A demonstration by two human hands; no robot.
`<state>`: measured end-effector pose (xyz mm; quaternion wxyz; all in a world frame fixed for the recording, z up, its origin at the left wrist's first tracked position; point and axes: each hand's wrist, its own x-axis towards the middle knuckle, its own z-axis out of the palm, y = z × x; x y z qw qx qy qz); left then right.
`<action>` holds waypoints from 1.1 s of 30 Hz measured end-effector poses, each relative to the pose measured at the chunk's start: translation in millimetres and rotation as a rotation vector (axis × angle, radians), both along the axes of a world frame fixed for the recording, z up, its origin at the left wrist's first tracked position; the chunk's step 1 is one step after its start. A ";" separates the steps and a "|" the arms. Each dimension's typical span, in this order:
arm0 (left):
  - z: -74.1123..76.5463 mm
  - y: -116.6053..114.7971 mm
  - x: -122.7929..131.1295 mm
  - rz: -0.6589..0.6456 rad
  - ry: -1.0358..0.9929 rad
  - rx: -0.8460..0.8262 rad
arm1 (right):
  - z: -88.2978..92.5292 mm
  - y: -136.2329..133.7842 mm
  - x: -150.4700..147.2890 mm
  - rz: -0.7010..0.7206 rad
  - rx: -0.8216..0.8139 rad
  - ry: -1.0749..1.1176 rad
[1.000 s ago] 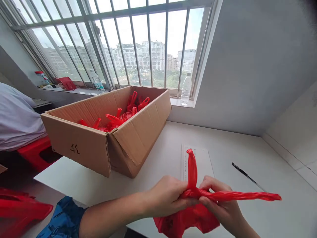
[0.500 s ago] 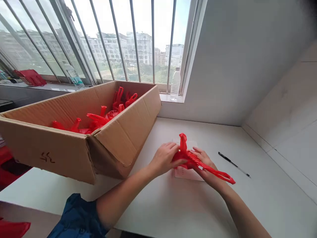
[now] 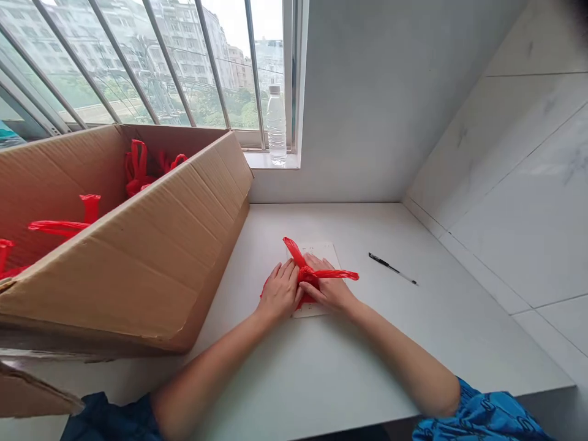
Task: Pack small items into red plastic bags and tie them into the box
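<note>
A knotted red plastic bag (image 3: 309,275) lies on a white printed sheet (image 3: 324,250) on the white table. Two twisted ends stick out of its knot, one up to the left and one to the right. Flat on the bag's left side rests my left hand (image 3: 280,288), fingers stretched out. My right hand (image 3: 333,290) lies on the right side with its fingers extended and its thumb near the knot. One twisted end crosses over the right hand. What is inside the bag is hidden.
To the left stands a large open cardboard box (image 3: 151,251) holding several red plastic bags (image 3: 136,168). A black and clear pen (image 3: 392,268) lies right of my hands. A clear plastic bottle (image 3: 276,127) is on the sill by the barred window. Walls border the table's back and right.
My view has turned right and down. Both hands have shifted on the bag and now lie flatter on its two sides. The bag's ends point differently, with its knot showing on top.
</note>
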<state>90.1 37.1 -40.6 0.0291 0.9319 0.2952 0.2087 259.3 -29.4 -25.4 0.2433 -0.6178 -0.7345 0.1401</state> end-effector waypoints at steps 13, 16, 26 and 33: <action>-15.3 10.7 -12.8 -0.085 -0.154 -0.094 | -12.8 -3.7 -2.8 -0.017 0.068 -0.074; -15.6 9.6 -12.9 -0.089 -0.155 -0.115 | -11.8 -4.8 -2.6 -0.020 0.085 -0.053; -12.0 7.2 -12.7 -0.082 -0.157 -0.138 | -10.3 -5.4 -3.8 -0.029 0.101 -0.063; -12.1 6.1 -12.6 -0.074 -0.143 -0.148 | -9.0 -5.3 -4.2 -0.022 0.103 -0.064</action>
